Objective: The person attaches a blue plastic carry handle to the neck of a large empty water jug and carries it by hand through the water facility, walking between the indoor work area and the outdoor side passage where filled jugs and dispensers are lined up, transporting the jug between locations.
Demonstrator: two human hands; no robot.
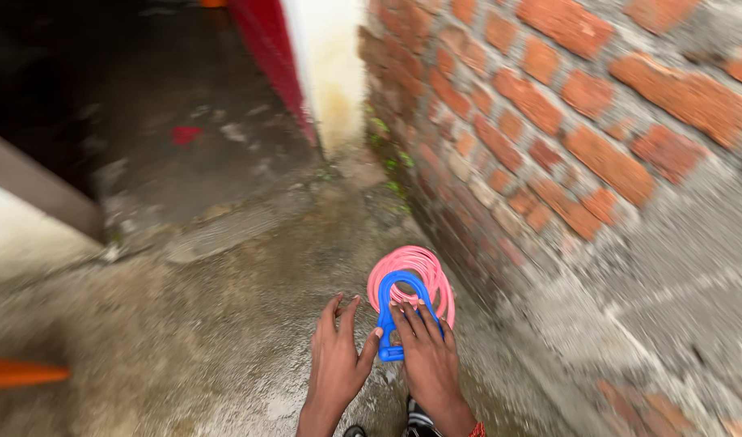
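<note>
A blue plastic loop-shaped handle (389,301) lies on top of a coil of pink cord or hose (423,267) on the wet concrete ground. My right hand (426,346) rests fingers-down on the handle and the coil's near edge. My left hand (337,354) is beside it, fingers spread, its thumb touching the handle's lower left side. Both hands reach forward from the bottom of the view. A red band shows at my right wrist.
A rough red brick wall (565,146) with grey mortar rises close on the right. Ahead, a white and red post (318,65) stands at a dark doorway with a concrete step (225,231). An orange object (19,373) pokes in at the left edge.
</note>
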